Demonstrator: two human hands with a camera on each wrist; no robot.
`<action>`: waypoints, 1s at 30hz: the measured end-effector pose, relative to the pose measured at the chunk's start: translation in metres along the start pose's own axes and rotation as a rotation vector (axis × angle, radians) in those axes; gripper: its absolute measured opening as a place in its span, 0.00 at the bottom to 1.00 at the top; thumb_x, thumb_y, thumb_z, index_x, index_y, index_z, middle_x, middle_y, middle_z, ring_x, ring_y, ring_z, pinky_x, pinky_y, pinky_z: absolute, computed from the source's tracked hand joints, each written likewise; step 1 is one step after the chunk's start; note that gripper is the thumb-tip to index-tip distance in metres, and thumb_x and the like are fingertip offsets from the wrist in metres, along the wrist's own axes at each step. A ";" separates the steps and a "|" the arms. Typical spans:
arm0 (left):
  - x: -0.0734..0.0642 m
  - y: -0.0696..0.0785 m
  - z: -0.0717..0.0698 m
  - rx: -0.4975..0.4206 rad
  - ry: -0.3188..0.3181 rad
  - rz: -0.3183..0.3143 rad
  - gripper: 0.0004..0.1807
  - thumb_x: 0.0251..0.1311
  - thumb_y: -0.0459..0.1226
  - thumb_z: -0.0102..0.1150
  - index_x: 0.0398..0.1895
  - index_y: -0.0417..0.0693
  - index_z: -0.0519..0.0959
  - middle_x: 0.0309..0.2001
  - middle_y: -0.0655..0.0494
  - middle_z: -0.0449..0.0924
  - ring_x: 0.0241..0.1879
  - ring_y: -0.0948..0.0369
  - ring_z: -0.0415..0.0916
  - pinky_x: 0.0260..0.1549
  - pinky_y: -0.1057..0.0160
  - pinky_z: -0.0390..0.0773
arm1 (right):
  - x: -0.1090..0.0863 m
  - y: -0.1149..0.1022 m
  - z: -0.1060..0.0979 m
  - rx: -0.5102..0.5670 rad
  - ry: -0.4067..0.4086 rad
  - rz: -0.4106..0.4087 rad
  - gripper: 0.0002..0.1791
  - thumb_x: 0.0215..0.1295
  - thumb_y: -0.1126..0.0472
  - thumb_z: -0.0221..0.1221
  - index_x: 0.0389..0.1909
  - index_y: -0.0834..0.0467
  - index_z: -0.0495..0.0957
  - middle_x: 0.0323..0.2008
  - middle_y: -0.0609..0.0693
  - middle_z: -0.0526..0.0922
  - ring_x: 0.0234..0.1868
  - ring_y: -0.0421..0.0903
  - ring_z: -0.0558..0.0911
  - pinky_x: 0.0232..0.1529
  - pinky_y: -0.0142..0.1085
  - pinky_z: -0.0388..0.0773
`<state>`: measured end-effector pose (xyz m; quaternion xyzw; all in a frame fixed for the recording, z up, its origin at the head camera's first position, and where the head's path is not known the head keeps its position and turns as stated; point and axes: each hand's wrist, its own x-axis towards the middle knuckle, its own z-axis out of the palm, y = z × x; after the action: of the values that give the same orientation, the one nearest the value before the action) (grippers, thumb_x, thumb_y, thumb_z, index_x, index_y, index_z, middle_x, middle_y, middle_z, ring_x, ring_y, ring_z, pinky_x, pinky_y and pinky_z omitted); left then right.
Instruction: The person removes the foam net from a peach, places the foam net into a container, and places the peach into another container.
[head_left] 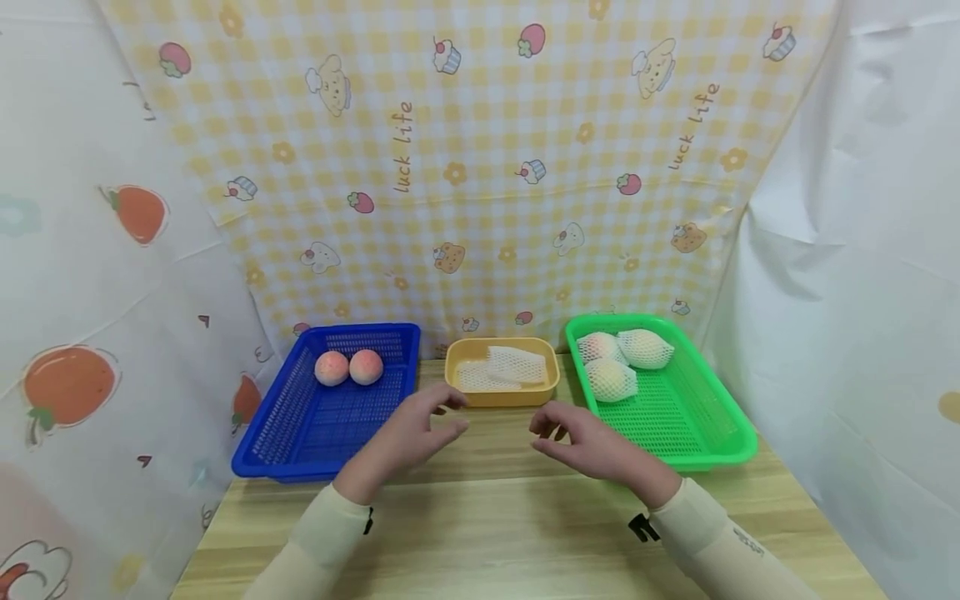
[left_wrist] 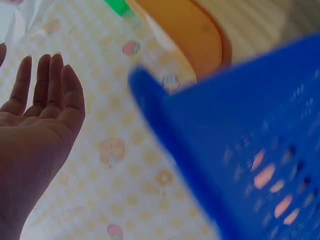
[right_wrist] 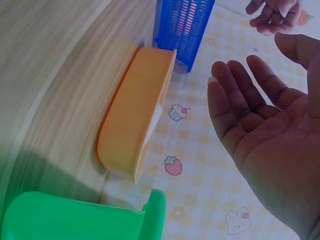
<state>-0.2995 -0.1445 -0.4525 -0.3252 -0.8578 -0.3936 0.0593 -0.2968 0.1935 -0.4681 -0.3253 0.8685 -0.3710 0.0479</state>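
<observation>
Two pink peaches [head_left: 348, 367] lie at the back of the blue basket [head_left: 330, 429] on the left. Between the baskets, a small yellow-orange bin [head_left: 502, 399] holds white foam net sleeves [head_left: 516, 365]. On the right, several fruits in foam nets [head_left: 611, 380] sit in the green basket [head_left: 675, 417]. My left hand [head_left: 416, 425] hovers beside the blue basket, fingers loosely bent around nothing. Facing it, my right hand [head_left: 588, 437] is in the air by the green basket's near-left side, also without anything in it. Both palms show bare in the wrist views.
A wooden table [head_left: 487, 533] carries all three containers, with bare wood in front of the small bin. Behind stands a yellow checked cloth [head_left: 450, 208] with cartoon prints. White cloths [head_left: 847, 333] hang along both sides.
</observation>
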 end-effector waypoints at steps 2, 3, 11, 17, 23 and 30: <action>-0.002 0.000 0.010 -0.020 -0.014 -0.002 0.13 0.78 0.38 0.69 0.60 0.48 0.83 0.58 0.50 0.86 0.58 0.52 0.83 0.59 0.43 0.84 | -0.001 0.001 0.000 -0.001 0.001 0.004 0.07 0.82 0.50 0.66 0.52 0.47 0.82 0.46 0.39 0.84 0.48 0.41 0.84 0.49 0.39 0.86; -0.004 -0.001 0.015 -0.028 -0.023 -0.008 0.13 0.78 0.39 0.68 0.60 0.48 0.83 0.58 0.52 0.85 0.58 0.53 0.83 0.59 0.44 0.84 | -0.001 0.002 0.000 -0.002 0.001 0.004 0.08 0.82 0.49 0.65 0.52 0.47 0.82 0.46 0.39 0.84 0.48 0.41 0.84 0.49 0.39 0.86; -0.009 0.000 0.036 -0.078 -0.052 -0.055 0.12 0.79 0.39 0.67 0.61 0.51 0.83 0.56 0.60 0.85 0.57 0.58 0.83 0.59 0.42 0.84 | 0.000 0.007 0.001 -0.001 0.004 -0.004 0.08 0.82 0.48 0.66 0.52 0.46 0.82 0.47 0.39 0.84 0.48 0.42 0.84 0.48 0.39 0.85; -0.007 0.001 0.035 -0.096 -0.063 -0.075 0.13 0.79 0.37 0.67 0.62 0.50 0.83 0.57 0.59 0.85 0.59 0.49 0.83 0.60 0.40 0.83 | 0.001 0.007 0.002 0.001 0.006 0.005 0.07 0.82 0.51 0.66 0.52 0.47 0.82 0.46 0.39 0.84 0.48 0.42 0.84 0.48 0.39 0.85; -0.007 0.001 0.033 -0.115 -0.063 -0.100 0.13 0.79 0.37 0.67 0.62 0.52 0.82 0.58 0.58 0.84 0.59 0.49 0.83 0.62 0.39 0.82 | 0.000 0.005 -0.003 -0.004 0.022 -0.015 0.07 0.82 0.53 0.65 0.54 0.48 0.82 0.49 0.41 0.84 0.49 0.42 0.85 0.49 0.39 0.85; -0.008 -0.001 0.029 -0.100 -0.054 -0.085 0.13 0.80 0.40 0.66 0.62 0.52 0.83 0.58 0.58 0.84 0.59 0.50 0.83 0.62 0.40 0.82 | -0.002 0.006 -0.025 -0.026 0.114 -0.098 0.09 0.81 0.58 0.67 0.56 0.52 0.82 0.52 0.46 0.85 0.52 0.49 0.86 0.51 0.45 0.88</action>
<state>-0.2894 -0.1284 -0.4759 -0.3017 -0.8514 -0.4291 0.0031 -0.3064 0.2132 -0.4545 -0.3464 0.8576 -0.3794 -0.0240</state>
